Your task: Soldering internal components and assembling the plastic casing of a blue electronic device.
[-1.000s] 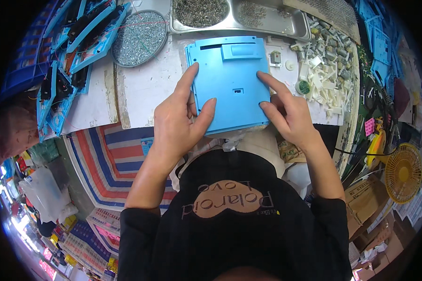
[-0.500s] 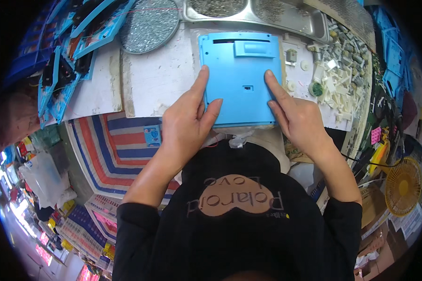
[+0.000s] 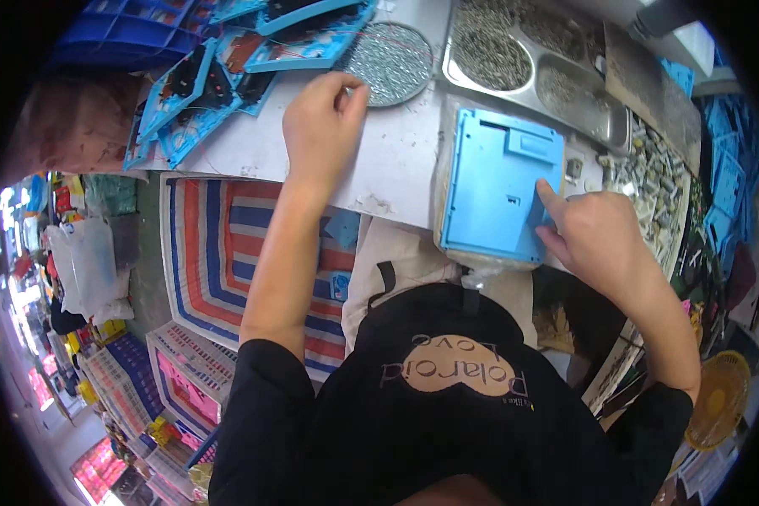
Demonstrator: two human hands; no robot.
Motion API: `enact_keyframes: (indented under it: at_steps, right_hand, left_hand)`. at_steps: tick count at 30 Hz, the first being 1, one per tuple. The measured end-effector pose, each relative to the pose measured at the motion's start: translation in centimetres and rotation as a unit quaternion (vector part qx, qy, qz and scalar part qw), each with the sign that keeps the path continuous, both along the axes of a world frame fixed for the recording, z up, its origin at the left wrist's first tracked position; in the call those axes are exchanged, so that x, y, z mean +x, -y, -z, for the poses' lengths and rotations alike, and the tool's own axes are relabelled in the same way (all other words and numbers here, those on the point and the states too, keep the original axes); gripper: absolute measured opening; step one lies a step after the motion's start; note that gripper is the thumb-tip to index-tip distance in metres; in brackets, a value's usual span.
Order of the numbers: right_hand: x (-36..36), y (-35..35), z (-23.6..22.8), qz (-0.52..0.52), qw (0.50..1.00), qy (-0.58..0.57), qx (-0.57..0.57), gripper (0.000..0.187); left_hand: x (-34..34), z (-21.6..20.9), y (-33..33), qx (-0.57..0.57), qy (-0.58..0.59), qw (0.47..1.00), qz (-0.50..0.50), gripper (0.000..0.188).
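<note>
A flat, light blue plastic casing (image 3: 491, 194) lies on a pad at the table's front edge, with a raised block near its far edge and a small switch-like cutout. My right hand (image 3: 607, 236) holds its right edge, index finger on the face and thumb at the side. Farther left, my left hand (image 3: 319, 131) is over the table beside a round tray (image 3: 432, 69) of small silvery screws (image 3: 392, 61). Its thumb and index finger are pinched together at the tray's near left rim. Whatever they may hold is too small to make out.
Open blue casings (image 3: 181, 105) with thin red wires are piled at left. Behind stands a metal compartment tray (image 3: 622, 131) with small dark parts. Small metal and white pieces (image 3: 645, 173) lie heaped at right. Striped sheeting (image 3: 228, 253) lies below the table edge.
My left hand has left the casing and moved to the screw tray, fingers now pinched. The right hand remains on the casing's edge. The whole view has shifted and turned.
</note>
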State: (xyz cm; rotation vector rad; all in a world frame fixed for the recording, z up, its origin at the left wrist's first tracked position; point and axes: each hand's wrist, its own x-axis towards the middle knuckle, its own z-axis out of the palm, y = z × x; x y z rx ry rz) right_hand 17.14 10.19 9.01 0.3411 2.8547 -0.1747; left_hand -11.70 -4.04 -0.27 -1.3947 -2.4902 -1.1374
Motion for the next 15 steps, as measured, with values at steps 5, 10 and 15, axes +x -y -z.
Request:
enact_keyframes:
  at_steps: [5,10,15]
  right_hand:
    - [-10.8,-2.7,0.0,-0.067,0.969,-0.237,-0.003,0.011]
    - [-21.4,-4.8,9.5,-0.086,0.973,-0.152,0.148,0.019]
    - [-22.3,-4.4,6.9,-0.109,0.974,-0.167,0.109,0.016]
  left_hand:
    - [-1.3,0.2,-2.5,-0.146,-0.089,0.985,0.021,0.018]
    - [-2.0,5.3,-3.5,-0.214,-0.050,0.976,0.006,0.017]
    - [-1.5,2.3,-2.6,-0.137,-0.023,0.990,0.001,0.010]
